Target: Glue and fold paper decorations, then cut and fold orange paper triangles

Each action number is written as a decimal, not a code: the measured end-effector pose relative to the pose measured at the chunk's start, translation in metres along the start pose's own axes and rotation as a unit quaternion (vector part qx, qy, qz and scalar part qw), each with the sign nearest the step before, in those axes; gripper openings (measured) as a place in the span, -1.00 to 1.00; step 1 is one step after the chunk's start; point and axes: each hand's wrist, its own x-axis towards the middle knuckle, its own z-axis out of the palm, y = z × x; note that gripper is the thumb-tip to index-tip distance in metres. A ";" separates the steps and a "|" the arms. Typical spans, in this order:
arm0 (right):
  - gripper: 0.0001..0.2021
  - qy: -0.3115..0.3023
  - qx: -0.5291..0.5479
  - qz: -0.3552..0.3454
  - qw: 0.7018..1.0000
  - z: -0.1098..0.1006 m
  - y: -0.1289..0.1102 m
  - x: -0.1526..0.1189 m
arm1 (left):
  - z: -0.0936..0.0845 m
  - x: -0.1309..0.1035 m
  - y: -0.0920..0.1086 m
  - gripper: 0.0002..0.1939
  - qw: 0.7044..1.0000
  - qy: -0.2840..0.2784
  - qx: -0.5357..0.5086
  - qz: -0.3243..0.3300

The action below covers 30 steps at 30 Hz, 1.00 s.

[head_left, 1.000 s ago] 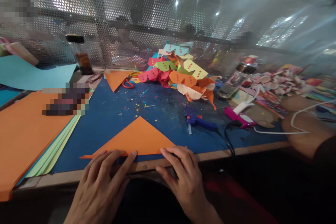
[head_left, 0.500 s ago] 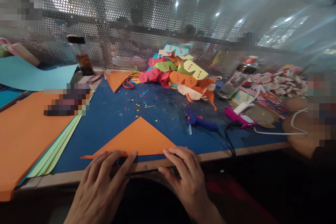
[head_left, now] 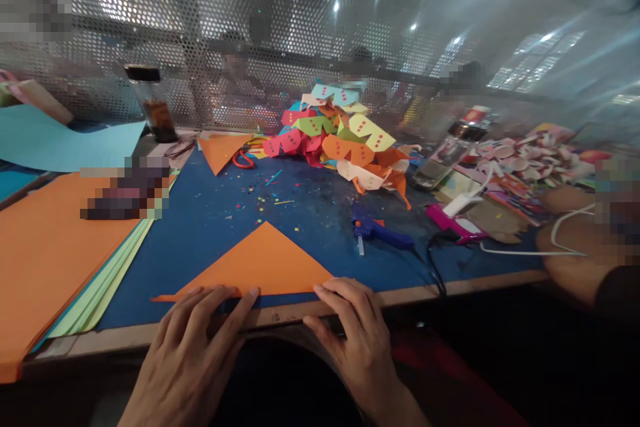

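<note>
An orange paper triangle (head_left: 265, 257) lies flat on the blue table mat, its peak pointing away from me. My left hand (head_left: 195, 340) rests its fingertips on the triangle's near edge, left of the middle, fingers apart. The fingertips of my right hand (head_left: 353, 340) press the same edge near the right corner, with the thumb held away below it. Both hands are open and grip nothing. A thin folded strip sticks out past my left fingers.
A blue glue gun (head_left: 383, 233) lies right of the triangle. Behind it is a pile of coloured paper shapes (head_left: 347, 147). Orange sheets (head_left: 50, 253) are stacked left. A person's arm (head_left: 575, 247) rests at right, beside a pink device (head_left: 455, 223).
The view has shifted very slightly. Both hands stay on the triangle's near edge, with hardly any movement.
</note>
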 end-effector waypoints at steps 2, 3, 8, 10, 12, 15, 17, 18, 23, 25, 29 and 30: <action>-0.71 0.001 -0.002 0.002 1.000 0.000 0.000 0.000 | 0.000 -0.001 -0.001 -0.43 1.000 -0.011 0.009 0.016; -0.70 0.000 -0.004 0.003 1.000 0.001 0.001 0.000 | 0.000 -0.002 -0.001 -0.43 0.999 -0.019 0.013 0.026; -0.70 0.008 -0.011 0.013 1.000 0.002 0.001 0.000 | 0.001 -0.002 -0.002 -0.42 0.999 -0.023 0.018 0.027; -0.69 0.009 -0.011 0.014 1.000 0.003 0.002 0.000 | 0.000 -0.001 -0.001 -0.42 0.999 -0.017 0.017 0.024; -0.69 0.010 -0.012 0.014 1.000 0.002 0.002 0.000 | -0.001 0.001 0.000 -0.43 1.000 -0.013 0.013 0.025; -0.69 0.009 -0.010 0.015 1.000 0.002 0.002 0.000 | -0.003 0.005 0.000 -0.49 1.000 0.010 -0.003 0.027; -0.70 0.009 -0.008 0.015 1.000 0.001 0.002 0.001 | -0.005 0.006 0.000 -0.52 0.999 0.026 -0.014 0.028; -0.71 0.009 -0.009 0.015 1.000 0.001 0.001 0.001 | -0.006 0.005 -0.001 -0.52 0.999 0.027 -0.017 0.026; -0.71 0.003 -0.022 0.017 1.000 0.000 0.001 0.000 | -0.006 -0.003 -0.005 -0.47 1.000 0.003 -0.005 0.011; -0.70 0.002 -0.021 0.019 1.000 0.000 0.002 -0.001 | -0.005 -0.006 -0.005 -0.47 1.000 0.000 -0.005 -0.001; -0.70 0.006 -0.014 0.020 1.000 0.000 0.003 -0.001 | -0.003 -0.009 -0.006 -0.45 0.999 0.034 -0.022 -0.011; -0.71 0.006 -0.015 0.019 1.000 0.000 0.003 -0.001 | -0.003 -0.010 -0.007 -0.44 0.999 0.041 -0.023 -0.011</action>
